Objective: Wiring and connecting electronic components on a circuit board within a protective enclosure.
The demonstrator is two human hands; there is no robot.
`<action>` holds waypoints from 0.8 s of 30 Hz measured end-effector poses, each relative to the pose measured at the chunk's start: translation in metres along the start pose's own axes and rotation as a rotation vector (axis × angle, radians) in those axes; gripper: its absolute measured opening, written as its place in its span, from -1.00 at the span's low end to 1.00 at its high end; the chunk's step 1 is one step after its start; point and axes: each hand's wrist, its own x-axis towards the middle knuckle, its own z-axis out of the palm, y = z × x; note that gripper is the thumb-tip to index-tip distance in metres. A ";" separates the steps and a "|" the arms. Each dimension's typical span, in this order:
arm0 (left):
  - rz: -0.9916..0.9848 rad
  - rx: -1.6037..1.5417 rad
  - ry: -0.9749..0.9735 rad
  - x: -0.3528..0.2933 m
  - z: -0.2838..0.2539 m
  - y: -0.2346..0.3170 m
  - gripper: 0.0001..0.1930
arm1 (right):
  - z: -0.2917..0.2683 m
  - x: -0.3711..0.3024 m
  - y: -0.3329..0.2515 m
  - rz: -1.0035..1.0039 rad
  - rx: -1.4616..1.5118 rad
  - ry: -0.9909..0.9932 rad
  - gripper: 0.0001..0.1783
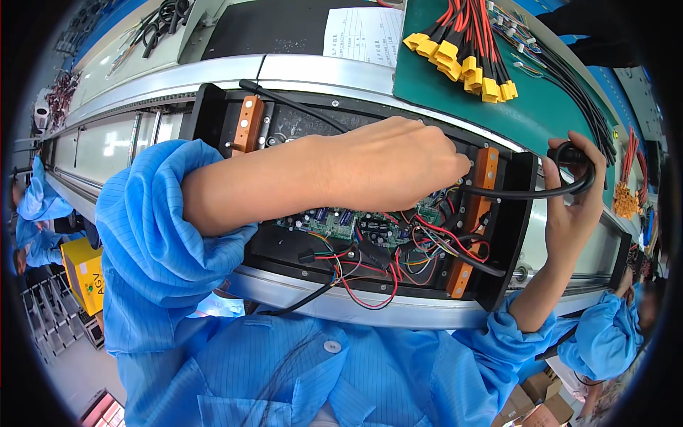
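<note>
My left hand point(409, 164) reaches across a green circuit board point(338, 226), its back turned up and its fingers curled out of sight beneath. What those fingers hold is hidden. A black cable point(519, 192) comes out beside that hand and runs right to my right hand point(578, 188). There my right hand is closed around the cable's looped part, thumb and fingers raised. The board lies in a black fixture point(277, 256) with orange blocks point(249, 117) at both ends. Thin red, black and multicoloured wires point(388, 267) spread over its near right part.
The fixture sits on a metal-edged conveyor point(320, 69). Beyond it, a green mat point(420, 78) bears yellow connectors point(462, 67) on red and black leads. Printed paper point(363, 35) lies left of them. Another black cable point(292, 103) crosses the fixture's far side. A co-worker's blue sleeve point(605, 334) shows at right.
</note>
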 end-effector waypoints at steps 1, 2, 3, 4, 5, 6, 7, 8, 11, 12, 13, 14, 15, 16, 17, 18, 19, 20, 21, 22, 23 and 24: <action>0.002 -0.003 -0.002 0.000 0.001 0.000 -0.87 | 0.000 0.000 0.000 0.003 -0.002 -0.001 -0.54; -0.010 -0.021 0.002 0.000 0.001 -0.001 -0.87 | 0.001 0.000 0.001 0.001 0.002 0.000 -0.54; -0.023 -0.038 0.006 0.000 0.001 -0.001 -0.87 | 0.001 0.000 0.001 -0.001 0.006 0.002 -0.54; -0.035 -0.055 0.009 0.000 0.001 -0.001 -0.87 | 0.002 0.000 0.002 -0.002 0.010 0.004 -0.54; -0.046 -0.072 0.012 -0.001 0.002 -0.001 -0.86 | 0.003 0.000 0.002 -0.004 0.015 0.006 -0.55; -0.045 -0.074 0.010 -0.001 0.003 -0.002 -0.86 | 0.003 0.000 0.002 -0.001 0.014 0.006 -0.55; -0.049 -0.089 0.024 -0.002 0.005 -0.002 -0.86 | 0.004 0.000 0.003 -0.012 0.010 0.006 -0.55; -0.052 -0.104 0.039 -0.004 0.007 -0.003 -0.85 | 0.005 0.000 0.003 -0.022 0.006 0.006 -0.55; -0.055 -0.135 0.065 -0.006 0.011 -0.004 -0.84 | 0.005 0.000 0.004 -0.040 -0.005 0.008 -0.56; -0.056 -0.140 0.066 -0.006 0.011 -0.004 -0.83 | 0.005 -0.001 0.004 -0.035 0.000 0.008 -0.56; -0.057 -0.145 0.068 -0.006 0.012 -0.004 -0.82 | 0.005 -0.001 0.004 -0.030 0.006 0.006 -0.56; -0.059 -0.150 0.069 -0.007 0.012 -0.004 -0.82 | 0.005 -0.001 0.005 -0.026 0.011 0.005 -0.57; -0.061 -0.156 0.071 -0.007 0.013 -0.004 -0.81 | 0.005 -0.001 0.005 -0.022 0.017 0.004 -0.57; -0.059 -0.157 0.068 -0.007 0.013 -0.005 -0.81 | 0.005 -0.001 0.006 -0.019 0.016 0.004 -0.57; -0.052 -0.159 0.077 -0.007 0.012 -0.005 -0.80 | 0.006 -0.001 0.006 -0.015 0.018 0.000 -0.57; -0.046 -0.161 0.086 -0.006 0.012 -0.005 -0.80 | 0.006 0.000 0.007 -0.012 0.020 -0.005 -0.57; -0.040 -0.163 0.094 -0.006 0.011 -0.005 -0.79 | 0.006 0.000 0.007 -0.008 0.022 -0.010 -0.57; -0.033 -0.164 0.103 -0.006 0.011 -0.006 -0.79 | 0.006 0.000 0.008 -0.005 0.025 -0.014 -0.58; -0.029 -0.162 0.103 -0.006 0.012 -0.007 -0.79 | 0.006 0.000 0.008 -0.004 0.023 -0.010 -0.58; -0.017 -0.167 0.124 -0.005 0.013 -0.007 -0.79 | 0.007 0.000 0.008 -0.005 0.025 -0.008 -0.58; -0.003 -0.171 0.145 -0.006 0.015 -0.008 -0.79 | 0.007 0.000 0.008 -0.006 0.027 -0.005 -0.58; 0.010 -0.174 0.166 -0.006 0.016 -0.008 -0.79 | 0.007 0.000 0.007 -0.007 0.029 0.000 -0.58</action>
